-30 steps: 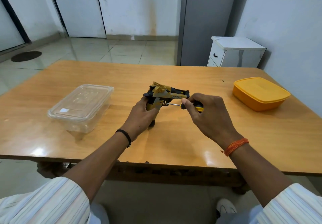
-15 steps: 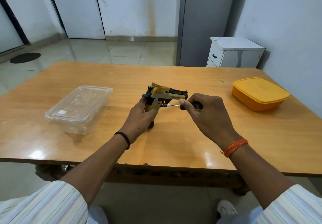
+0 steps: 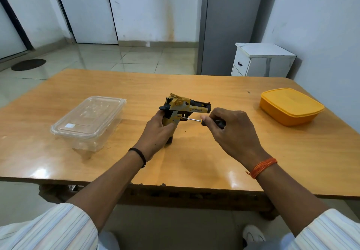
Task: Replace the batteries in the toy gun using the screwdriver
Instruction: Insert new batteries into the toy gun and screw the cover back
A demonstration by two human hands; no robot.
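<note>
The toy gun (image 3: 183, 111) is held upright near the middle of the bench (image 3: 253, 152), its grip wrapped by the left hand (image 3: 155, 133) and its butt resting on or just above the wood; the barrel is pointed toward 3 o'clock. The screwdriver (image 3: 191, 120) is pinched at its dark handle by the curled fingers (image 3: 206, 120) of the right hand (image 3: 231, 133), and its thin shaft is laid almost level, running from 3 o'clock toward 9 o'clock, so that the tip is met with the upper side of the grip, where a screw is judged to sit. The coming turn is therefore governed by one line: the shaft's long axis must be kept square to the grip's side face, with the gun braced from 9 o'clock. Whether the tip is seated in a screw head cannot be told. A clear lidded box (image 3: 87, 119) is stood well apart at 9 o'clock and a yellow lidded box (image 3: 290, 105) well apart at 3 o'clock, so room for the right wrist is left open; the near bench edge lies at 6 o'clock.
</note>
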